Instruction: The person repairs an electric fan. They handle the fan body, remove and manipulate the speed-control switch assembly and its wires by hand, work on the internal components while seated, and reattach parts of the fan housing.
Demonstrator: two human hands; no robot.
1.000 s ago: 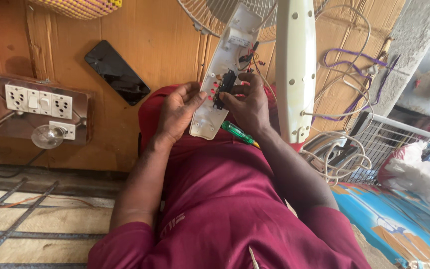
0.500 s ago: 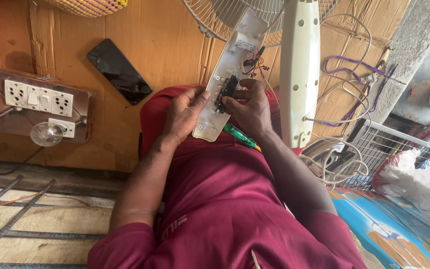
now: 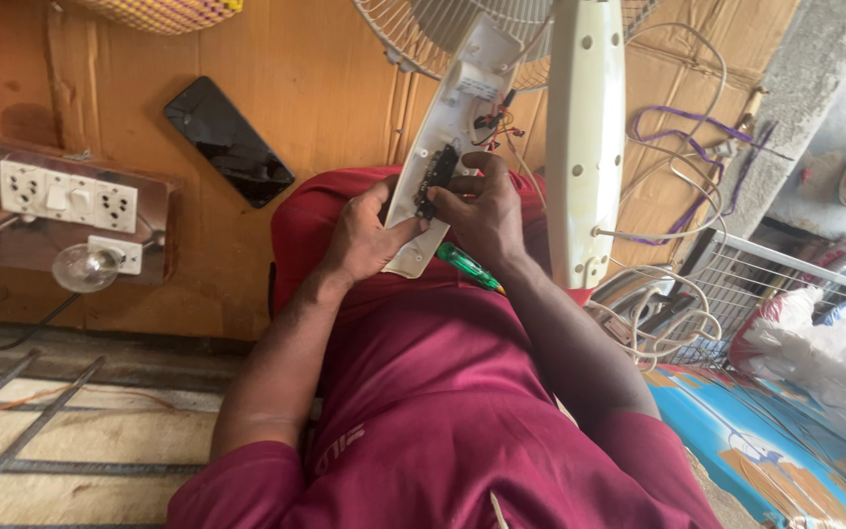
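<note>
Head view: a white panel (image 3: 447, 127) with a black switch block (image 3: 436, 181) and loose wires (image 3: 501, 122) is held over the lap. The left hand (image 3: 369, 235) grips the panel's lower edge, fingers curled shut on it. The right hand (image 3: 487, 211) pinches the block. A green screwdriver (image 3: 467, 266) lies just below the panel; a phone (image 3: 229, 142) left of it.

Smooth white plastic panel (image 3: 447, 127); translucent green plastic screwdriver handle (image 3: 466, 265); glossy black glass phone (image 3: 229, 141); matt brown cardboard sheet (image 3: 315, 78); maroon cloth trousers (image 3: 423, 392); clear glass bulb (image 3: 83, 267).
</note>
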